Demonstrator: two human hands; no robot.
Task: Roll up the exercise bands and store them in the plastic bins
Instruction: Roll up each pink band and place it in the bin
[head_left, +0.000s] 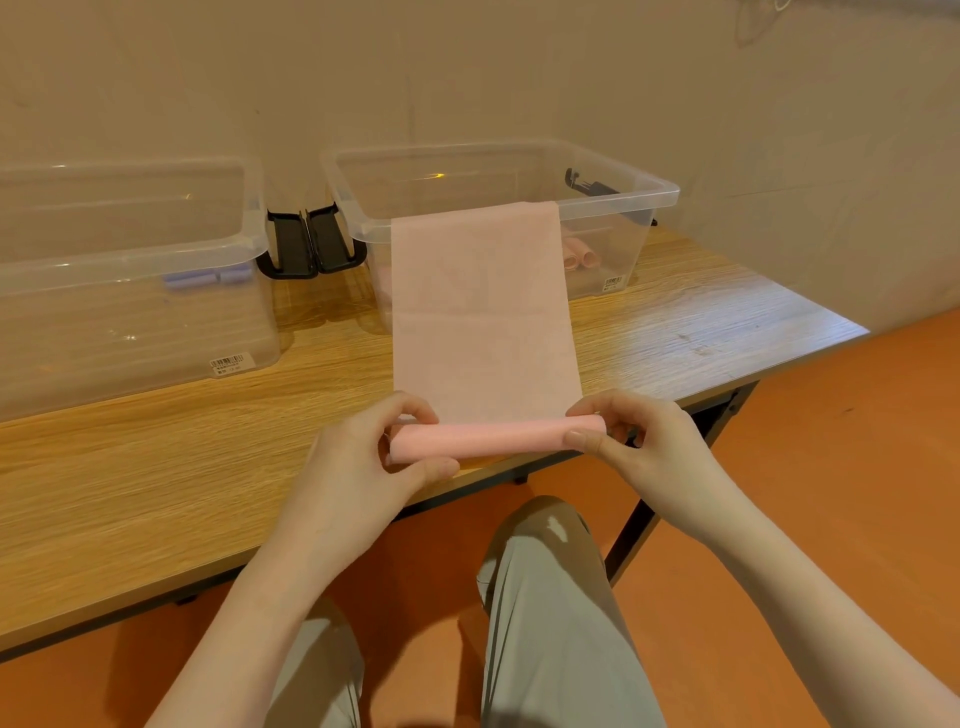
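Wooden table (208, 467), barcode sticker (228, 362) unreadable, hands rolling pink band (483, 332)

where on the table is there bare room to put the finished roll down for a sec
Bare wood lies left of the left hand, in front of the left bin, and on the table right of the pink band. It is crowded between the bins, where black latches sit.

This looks like a plain, sparsely furnished workroom rather than a home. A long wood-grain table on dark metal legs (156, 467) stands against a bare beige wall (467, 67) over a smooth orange floor (831, 493). Two clear plastic storage bins, one (130, 322) still barcode-stickered, sit on it.
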